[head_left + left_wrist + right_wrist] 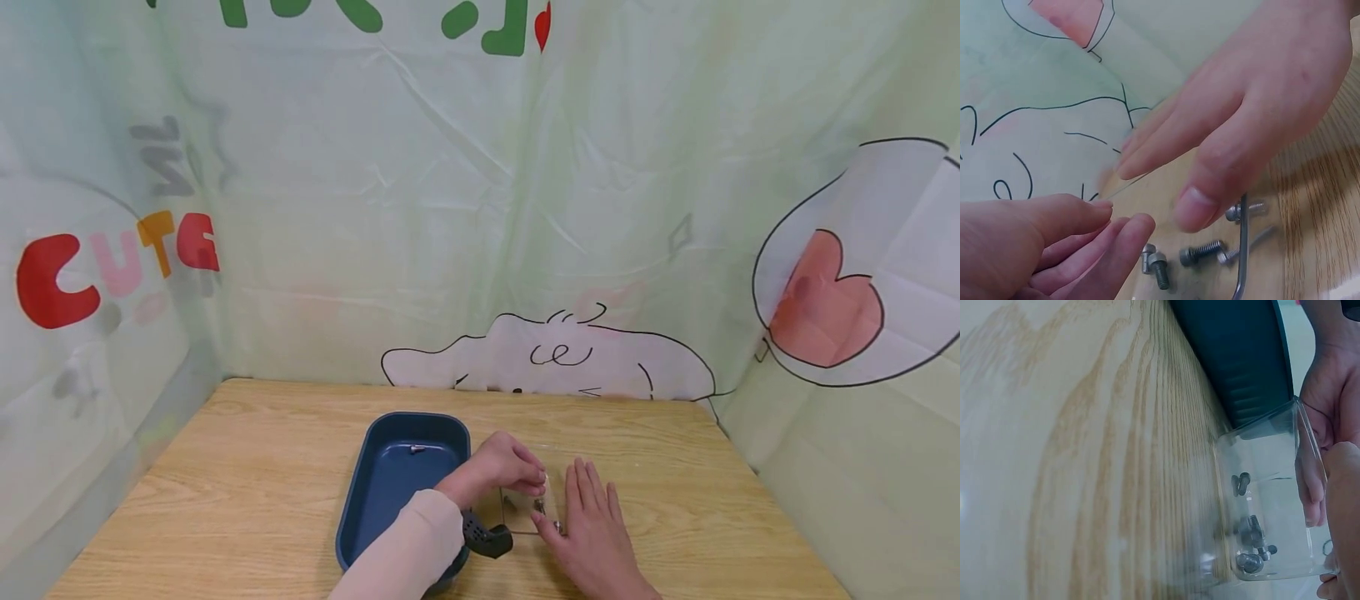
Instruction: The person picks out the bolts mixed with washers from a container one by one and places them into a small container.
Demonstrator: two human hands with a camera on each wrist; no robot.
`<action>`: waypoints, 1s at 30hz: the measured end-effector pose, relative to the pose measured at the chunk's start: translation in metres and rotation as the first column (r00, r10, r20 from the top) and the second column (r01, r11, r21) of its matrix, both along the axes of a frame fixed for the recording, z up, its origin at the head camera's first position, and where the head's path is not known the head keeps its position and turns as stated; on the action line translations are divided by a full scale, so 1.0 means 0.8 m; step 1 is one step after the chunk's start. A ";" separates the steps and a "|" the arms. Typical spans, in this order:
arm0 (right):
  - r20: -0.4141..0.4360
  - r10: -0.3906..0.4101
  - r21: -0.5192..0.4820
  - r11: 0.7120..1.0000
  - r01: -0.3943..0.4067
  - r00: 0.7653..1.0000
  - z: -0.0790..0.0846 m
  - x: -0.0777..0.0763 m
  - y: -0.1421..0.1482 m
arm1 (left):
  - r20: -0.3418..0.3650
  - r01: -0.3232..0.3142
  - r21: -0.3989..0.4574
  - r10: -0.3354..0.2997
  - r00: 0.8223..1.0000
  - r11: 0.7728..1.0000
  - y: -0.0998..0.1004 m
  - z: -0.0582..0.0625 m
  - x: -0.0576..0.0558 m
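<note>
A clear plastic box (1275, 519) stands on the wooden table with several metal socket-head screws (1200, 252) in it. My left hand (510, 467) hovers over the box, fingers bent and close together; no object shows between thumb and fingers. In the left wrist view this hand (1079, 244) is above the screws at lower left. Along the box's right side lies my right hand (592, 521), fingers extended and thumb toward the near corner. The right wrist view shows the left hand's fingers (1311, 494) beyond the transparent wall.
A deep blue tray (352, 492) stands left of the box, partly under my left forearm. One screw (416, 449) lies in it near the far end. A black wrist strap piece (487, 540) hangs under my left wrist. A printed curtain (450, 208) borders the table's back and sides.
</note>
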State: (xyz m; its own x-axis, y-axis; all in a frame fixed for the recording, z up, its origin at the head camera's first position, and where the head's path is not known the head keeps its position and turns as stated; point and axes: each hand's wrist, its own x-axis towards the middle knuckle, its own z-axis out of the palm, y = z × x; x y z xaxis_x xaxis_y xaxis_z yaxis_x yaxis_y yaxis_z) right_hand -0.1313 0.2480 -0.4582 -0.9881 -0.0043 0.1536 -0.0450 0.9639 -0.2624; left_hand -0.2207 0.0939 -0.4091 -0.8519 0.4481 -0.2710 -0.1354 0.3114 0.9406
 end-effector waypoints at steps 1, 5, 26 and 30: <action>0.005 -0.002 -0.003 1.000 0.002 1.000 0.001 0.000 0.000 | 0.000 0.000 0.001 0.000 1.000 1.000 0.000 0.000 -0.001; 0.005 0.000 -0.006 1.000 0.000 1.000 0.002 0.000 0.001 | -0.011 -0.003 0.012 0.003 1.000 1.000 -0.003 -0.001 -0.002; -0.037 0.080 -0.068 0.994 -0.082 0.996 0.028 0.000 -0.027 | -0.058 -0.037 0.086 0.042 0.997 0.996 -0.057 0.013 -0.013; -0.062 0.088 -0.078 0.993 -0.093 0.994 0.029 0.000 -0.037 | -0.052 -0.050 0.111 0.056 0.997 0.993 -0.072 0.013 -0.019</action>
